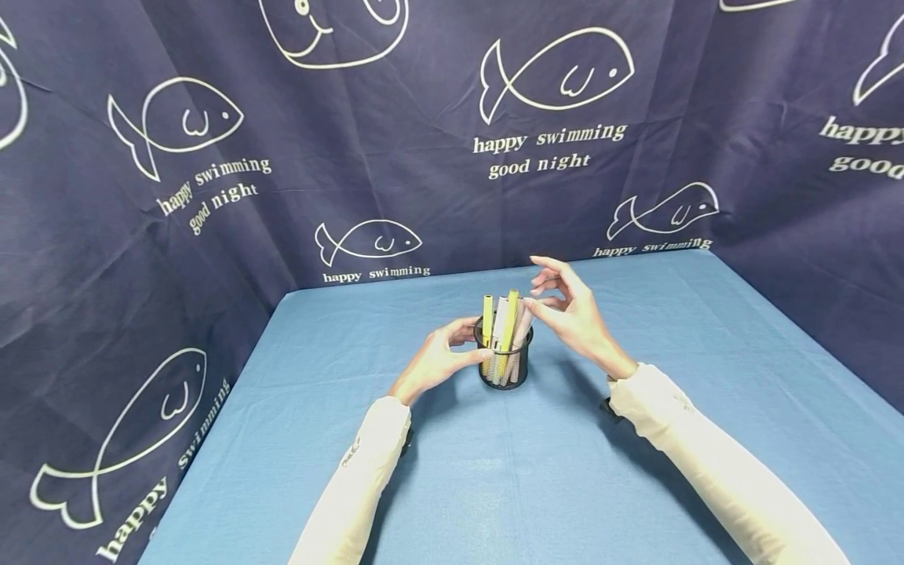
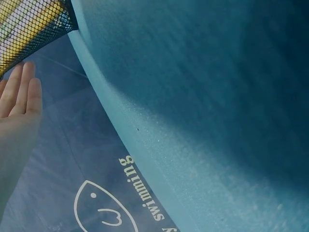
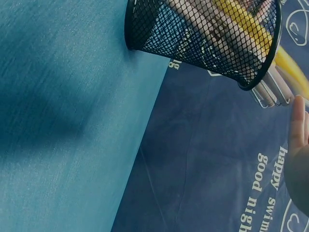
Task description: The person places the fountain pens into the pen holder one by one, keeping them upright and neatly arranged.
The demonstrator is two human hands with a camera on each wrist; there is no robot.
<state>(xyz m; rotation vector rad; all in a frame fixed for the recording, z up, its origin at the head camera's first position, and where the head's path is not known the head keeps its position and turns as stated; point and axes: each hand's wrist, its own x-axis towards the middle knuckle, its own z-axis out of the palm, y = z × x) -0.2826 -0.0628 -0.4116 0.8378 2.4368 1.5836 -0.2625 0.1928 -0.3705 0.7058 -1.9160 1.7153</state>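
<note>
A black mesh pen holder point(image 1: 504, 377) stands upright on the blue-covered table, filled with several yellow, white and pinkish pens point(image 1: 510, 322). My left hand point(image 1: 441, 357) holds it from the left, the thumb across the front and the fingers round the far side. In the left wrist view, fingers point(image 2: 21, 92) lie along the mesh. At the top right of the holder is my right hand point(image 1: 572, 310), its thumb at the upper end of a leaning pinkish pen and its index finger raised away. The right wrist view shows a fingertip point(image 3: 298, 104) close to the pen ends.
The blue cloth point(image 1: 480, 479) covers the table, whose far edge meets a dark blue curtain point(image 1: 452, 188) printed with white fish and words. More curtain hangs along the left and right sides. Both forearms in white sleeves point(image 1: 353, 486) reach over the front of the table.
</note>
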